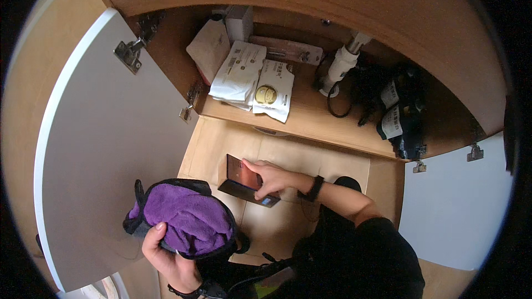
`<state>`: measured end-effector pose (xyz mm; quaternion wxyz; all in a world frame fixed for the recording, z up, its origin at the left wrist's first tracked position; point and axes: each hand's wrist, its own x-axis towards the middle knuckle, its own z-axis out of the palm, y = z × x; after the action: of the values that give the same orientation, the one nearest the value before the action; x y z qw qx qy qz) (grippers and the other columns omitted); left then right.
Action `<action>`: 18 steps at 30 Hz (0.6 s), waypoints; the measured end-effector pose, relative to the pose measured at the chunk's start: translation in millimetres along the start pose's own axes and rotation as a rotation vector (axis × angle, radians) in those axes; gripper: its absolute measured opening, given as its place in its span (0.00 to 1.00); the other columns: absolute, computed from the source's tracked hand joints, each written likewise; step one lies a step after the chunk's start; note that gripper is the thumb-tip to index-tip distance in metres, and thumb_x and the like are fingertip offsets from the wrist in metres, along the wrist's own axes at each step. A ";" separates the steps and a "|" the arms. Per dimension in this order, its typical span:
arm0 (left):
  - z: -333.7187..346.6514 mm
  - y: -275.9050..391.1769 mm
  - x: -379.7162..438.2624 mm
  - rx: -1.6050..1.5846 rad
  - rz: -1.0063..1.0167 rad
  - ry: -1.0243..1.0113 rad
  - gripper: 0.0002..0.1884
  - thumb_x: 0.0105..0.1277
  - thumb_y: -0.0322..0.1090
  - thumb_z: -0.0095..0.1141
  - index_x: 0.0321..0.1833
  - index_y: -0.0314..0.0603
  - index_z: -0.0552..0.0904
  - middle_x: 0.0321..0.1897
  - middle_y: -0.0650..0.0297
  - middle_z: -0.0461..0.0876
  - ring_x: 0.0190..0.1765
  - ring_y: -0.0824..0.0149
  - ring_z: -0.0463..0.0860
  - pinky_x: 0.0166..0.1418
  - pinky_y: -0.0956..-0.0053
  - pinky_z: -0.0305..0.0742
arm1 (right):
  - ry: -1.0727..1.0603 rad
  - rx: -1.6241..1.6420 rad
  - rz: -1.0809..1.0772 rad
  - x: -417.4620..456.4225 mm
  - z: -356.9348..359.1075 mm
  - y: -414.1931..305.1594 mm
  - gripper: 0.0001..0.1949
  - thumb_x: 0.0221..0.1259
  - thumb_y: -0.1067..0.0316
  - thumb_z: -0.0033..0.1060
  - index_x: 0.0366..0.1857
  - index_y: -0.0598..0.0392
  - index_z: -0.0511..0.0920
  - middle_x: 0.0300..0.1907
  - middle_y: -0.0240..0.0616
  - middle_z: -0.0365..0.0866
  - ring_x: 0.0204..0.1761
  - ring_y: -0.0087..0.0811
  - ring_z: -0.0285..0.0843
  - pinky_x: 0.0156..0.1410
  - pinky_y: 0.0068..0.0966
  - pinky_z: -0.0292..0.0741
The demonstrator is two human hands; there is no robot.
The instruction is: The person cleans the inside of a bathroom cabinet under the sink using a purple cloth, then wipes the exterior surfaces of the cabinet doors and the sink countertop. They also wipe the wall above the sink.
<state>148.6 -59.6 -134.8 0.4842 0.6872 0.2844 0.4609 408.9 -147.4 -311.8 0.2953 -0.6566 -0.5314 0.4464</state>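
A folded purple cloth [189,209] with black edging and a grey underside is bunched in my left hand [172,263]. The thumb presses on its top; the other fingers are mostly hidden beneath. My right hand [272,178] grips a dark cardboard box [237,172] with an orange-brown printed face. It spans the box with thumb and fingers, over the tiled floor in front of an open sink cabinet. The box is tilted, and my hand covers part of its face. Whether it touches the floor I cannot tell.
On the cabinet shelf [307,122] lie white packets [272,91] bearing writing. A white drain pipe [343,66] rises through it, with black pouches [392,122] to the right. Open cabinet doors flank me, the left door [108,153] and the right door [453,203].
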 end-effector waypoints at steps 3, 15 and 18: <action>1.0 3.3 12.7 -0.619 -0.437 0.129 0.20 0.65 0.26 0.58 0.59 0.36 0.71 0.57 0.51 0.76 0.59 0.58 0.76 0.68 0.60 0.69 | 0.049 0.108 -0.091 -47.6 -36.2 -32.9 0.58 0.41 0.59 0.76 0.77 0.60 0.43 0.58 0.46 0.68 0.56 0.37 0.70 0.63 0.28 0.69; 23.1 25.7 31.3 -0.941 -0.786 0.265 0.18 0.58 0.27 0.54 0.52 0.31 0.78 0.49 0.54 0.83 0.53 0.55 0.81 0.64 0.60 0.74 | 0.462 0.857 -0.134 -89.0 -166.4 -97.0 0.25 0.62 0.58 0.62 0.60 0.60 0.73 0.53 0.38 0.81 0.55 0.28 0.78 0.59 0.25 0.76; 26.5 24.8 31.7 -0.928 -0.791 0.278 0.18 0.57 0.26 0.53 0.52 0.31 0.78 0.48 0.54 0.83 0.52 0.55 0.82 0.64 0.60 0.74 | 0.700 1.069 -0.183 -67.2 -203.1 -74.4 0.12 0.65 0.58 0.60 0.44 0.54 0.79 0.43 0.35 0.83 0.46 0.26 0.80 0.53 0.28 0.79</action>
<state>184.4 -52.9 -103.3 0.8246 0.1819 0.3478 0.4073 556.9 -175.0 -142.7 0.7744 -0.4778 -0.1616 0.3819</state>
